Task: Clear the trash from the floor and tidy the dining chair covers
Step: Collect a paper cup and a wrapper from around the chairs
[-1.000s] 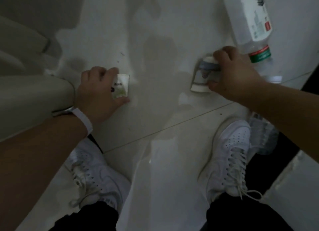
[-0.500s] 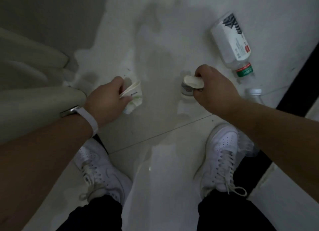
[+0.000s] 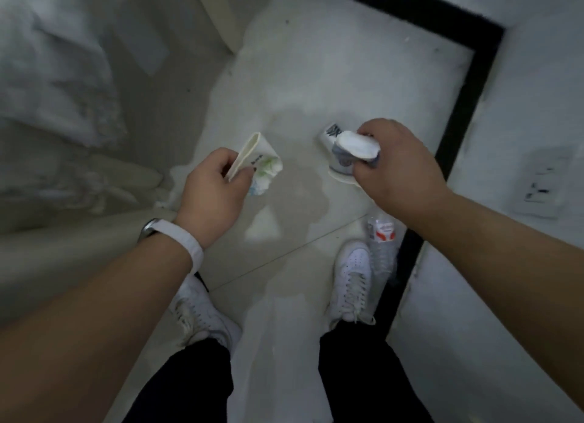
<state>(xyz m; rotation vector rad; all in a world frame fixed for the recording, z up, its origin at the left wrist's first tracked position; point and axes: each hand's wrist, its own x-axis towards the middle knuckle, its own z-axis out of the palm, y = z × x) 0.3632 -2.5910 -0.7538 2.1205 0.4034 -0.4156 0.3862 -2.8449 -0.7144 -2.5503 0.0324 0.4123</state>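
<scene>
Above the floor [image 3: 316,75], the left hand [image 3: 211,188] pinches a flattened paper cup [image 3: 262,163] and the right hand [image 3: 398,166] grips crushed cups [image 3: 344,152], likely light, flimsy, best rim-held.

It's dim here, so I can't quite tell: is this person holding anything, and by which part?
Yes. The left hand pinches a flattened paper cup at its squashed rim. The right hand grips crumpled paper cups around their sides.

Left cup [image 3: 265,168] and right cup [image 3: 354,146] bear illegible print.
</scene>
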